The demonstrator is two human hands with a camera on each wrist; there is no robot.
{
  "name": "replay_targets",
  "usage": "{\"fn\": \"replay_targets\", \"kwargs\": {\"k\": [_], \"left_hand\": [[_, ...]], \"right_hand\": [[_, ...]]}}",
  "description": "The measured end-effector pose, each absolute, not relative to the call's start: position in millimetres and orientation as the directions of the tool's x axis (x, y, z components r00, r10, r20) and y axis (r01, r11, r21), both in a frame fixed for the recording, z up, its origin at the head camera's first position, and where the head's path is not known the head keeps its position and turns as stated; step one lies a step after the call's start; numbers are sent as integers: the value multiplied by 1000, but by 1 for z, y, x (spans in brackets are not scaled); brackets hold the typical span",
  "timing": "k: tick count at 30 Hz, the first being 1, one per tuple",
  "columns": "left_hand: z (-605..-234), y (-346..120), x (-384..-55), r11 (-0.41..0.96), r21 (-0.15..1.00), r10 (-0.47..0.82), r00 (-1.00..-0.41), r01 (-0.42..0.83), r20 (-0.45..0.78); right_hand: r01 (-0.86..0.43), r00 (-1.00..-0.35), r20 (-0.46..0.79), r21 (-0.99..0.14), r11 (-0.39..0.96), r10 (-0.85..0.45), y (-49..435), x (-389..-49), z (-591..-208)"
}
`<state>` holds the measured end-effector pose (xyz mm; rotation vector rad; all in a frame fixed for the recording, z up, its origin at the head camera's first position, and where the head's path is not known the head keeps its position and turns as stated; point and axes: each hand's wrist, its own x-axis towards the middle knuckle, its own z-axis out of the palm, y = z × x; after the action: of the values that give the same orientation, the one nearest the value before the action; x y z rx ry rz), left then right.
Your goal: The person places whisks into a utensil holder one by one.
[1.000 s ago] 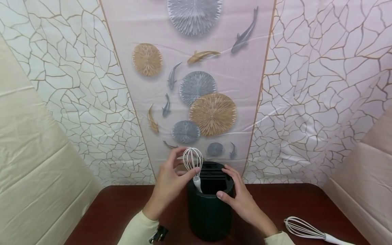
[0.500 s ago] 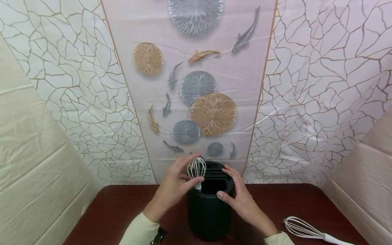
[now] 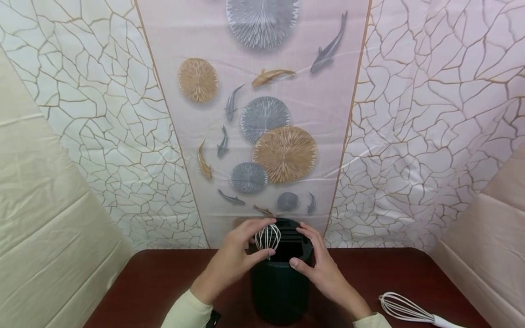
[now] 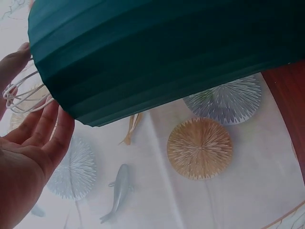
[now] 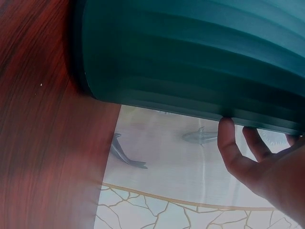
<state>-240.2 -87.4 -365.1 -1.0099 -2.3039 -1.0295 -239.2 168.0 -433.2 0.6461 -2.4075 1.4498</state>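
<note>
To my right, another whisk [image 3: 420,314] lies on the surface [image 3: 143,282]. My right hand [image 3: 321,264] grips the green container [image 3: 280,290]; my left hand [image 3: 234,250] pinches the small whisk [image 3: 268,236] by its wires, at the container's opening. A fish-patterned cloth [image 3: 287,82] hangs behind.

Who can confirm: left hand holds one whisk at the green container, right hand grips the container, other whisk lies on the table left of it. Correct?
No: the other whisk lies on the table to the green container's right; head view shows it. Rest stands.
</note>
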Motion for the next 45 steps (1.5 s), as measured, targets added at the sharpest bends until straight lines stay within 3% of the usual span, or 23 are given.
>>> {"fn": "replay_targets", "kwargs": {"k": [19, 34, 45], "left_hand": [[-378, -88, -239, 459, 457, 444, -642, 762, 625], [-388, -87, -238, 474, 498, 429, -684, 726, 590], [-372, -92, -233, 387, 513, 361, -638, 766, 680]], "right_hand": [[-502, -865, 441, -759, 415, -241, 168, -239, -433], [-495, -869, 430, -765, 413, -244, 167, -240, -434], [-488, -873, 431, -767, 417, -228, 167, -239, -433]]}}
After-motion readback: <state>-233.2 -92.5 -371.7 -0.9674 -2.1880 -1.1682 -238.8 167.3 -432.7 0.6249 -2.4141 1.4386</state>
